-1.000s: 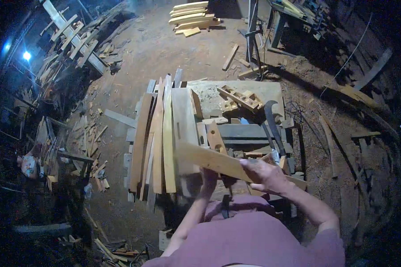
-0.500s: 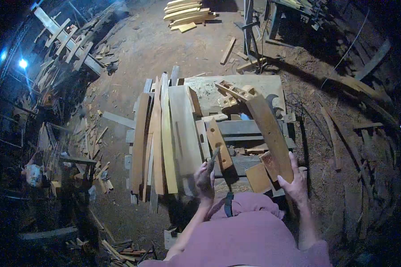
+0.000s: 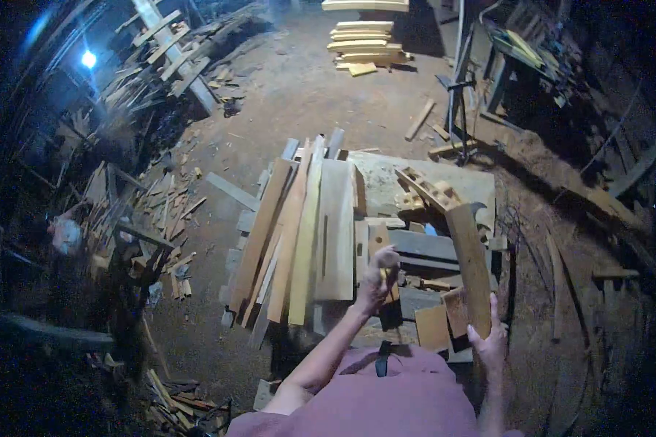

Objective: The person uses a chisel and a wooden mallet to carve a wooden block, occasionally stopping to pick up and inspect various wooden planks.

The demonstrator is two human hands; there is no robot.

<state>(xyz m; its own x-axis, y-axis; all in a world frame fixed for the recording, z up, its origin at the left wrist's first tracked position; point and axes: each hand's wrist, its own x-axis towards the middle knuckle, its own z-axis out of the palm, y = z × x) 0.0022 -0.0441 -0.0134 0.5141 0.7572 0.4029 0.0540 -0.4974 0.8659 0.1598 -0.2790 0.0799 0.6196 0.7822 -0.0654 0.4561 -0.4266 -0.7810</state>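
My left hand (image 3: 380, 277) is closed above the wooden block with round holes (image 3: 377, 237) and covers much of it. What its fingers hold is hidden. At the near right end of the bench, my right hand (image 3: 490, 342) grips the lower end of a long, slightly curved wooden board (image 3: 472, 262), thumb on one side and fingers on the other. The board's far end lies by a slotted wooden piece (image 3: 426, 188). Left of the board's near end sits a small square piece of wood (image 3: 433, 328).
Several long boards (image 3: 335, 226) lie side by side on the bench's left. A pale sheet (image 3: 386, 175) covers its far part. Stacked planks (image 3: 364, 44) stand on the floor beyond. Wood scraps (image 3: 175, 197) litter the left, and a metal stand (image 3: 455, 102) rises at the far right.
The view has shifted, so the bench sits further right and lower. My left hand, earlier beside the holed block with a thin dark tool, is now over the block. My right hand stays on the board.
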